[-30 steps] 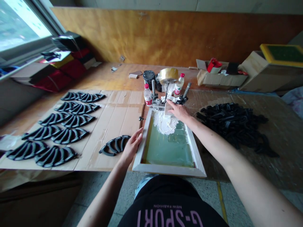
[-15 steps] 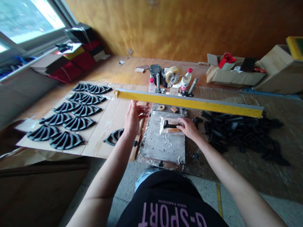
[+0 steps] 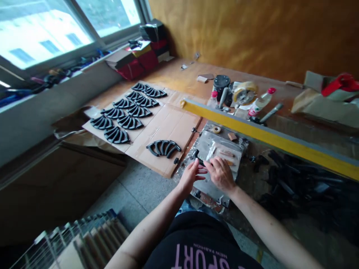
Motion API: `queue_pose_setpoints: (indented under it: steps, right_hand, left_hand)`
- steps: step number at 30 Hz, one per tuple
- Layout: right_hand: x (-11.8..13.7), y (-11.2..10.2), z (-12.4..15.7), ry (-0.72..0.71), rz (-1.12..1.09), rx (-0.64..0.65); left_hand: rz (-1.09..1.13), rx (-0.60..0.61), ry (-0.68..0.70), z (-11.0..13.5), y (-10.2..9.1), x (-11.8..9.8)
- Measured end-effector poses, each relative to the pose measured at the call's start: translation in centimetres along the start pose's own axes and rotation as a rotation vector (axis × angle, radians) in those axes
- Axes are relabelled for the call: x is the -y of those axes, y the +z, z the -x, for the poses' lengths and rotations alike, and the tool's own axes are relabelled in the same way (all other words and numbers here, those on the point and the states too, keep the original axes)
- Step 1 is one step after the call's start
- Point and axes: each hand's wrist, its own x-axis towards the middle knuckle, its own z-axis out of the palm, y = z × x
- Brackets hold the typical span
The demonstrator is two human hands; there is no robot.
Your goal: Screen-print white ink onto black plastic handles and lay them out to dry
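A flat metal plate [image 3: 224,147] covered in clear plastic film lies on the bench, with pale smears and small brown pieces on it. My left hand [image 3: 192,175] hovers at its near left edge, fingers apart, beside a small black piece [image 3: 196,155]. My right hand [image 3: 221,173] rests over the plate with its fingertips close to that piece. Its far end is hidden behind my fingers, so I cannot tell whether my right hand grips it. A long yellow-and-grey bar [image 3: 269,140] is raised above the plate's far side.
Several rows of black arched parts [image 3: 123,112] lie on cardboard [image 3: 171,127] to my left, with one arched part [image 3: 163,148] set apart. A heap of black parts [image 3: 294,179] lies right. Bottles, tape [image 3: 244,93] and a black jar [image 3: 221,84] stand behind.
The green screen in its frame has lifted off, exposing the plate, with the yellow bar now raised. My left hand has dropped to the plate beside my right, and the view has turned left.
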Motion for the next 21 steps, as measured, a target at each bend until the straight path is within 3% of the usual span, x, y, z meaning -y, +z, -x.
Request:
queue_pose_setpoints:
  steps: [3, 8, 10, 12, 15, 21]
  right_hand:
    - [3.0, 2.2, -2.4, -0.012, -0.156, 0.096]
    - [7.1, 7.6, -9.2, 0.043, -0.319, 0.252]
    - [8.5, 10.3, -12.2, 0.081, -0.313, 0.311]
    - [9.8, 13.0, -14.7, 0.137, -0.265, 0.392]
    - [11.2, 16.2, -17.1, 0.245, -0.14, 0.521]
    - [12.0, 18.3, -18.7, 0.345, -0.124, 0.604]
  left_hand:
    - [-0.049, -0.171, 0.094, -1.3, -4.7, -1.3]
    - [-0.431, -0.552, 0.091, -3.6, -19.1, -4.4]
    - [-0.526, -0.635, 0.02, -4.4, -24.4, -5.4]
    - [-0.575, -0.648, -0.048, -5.2, -28.2, -6.2]
    - [-0.69, -0.604, -0.132, -6.2, -30.9, -6.9]
    - [-0.91, -0.49, -0.196, -8.2, -31.2, -8.4]
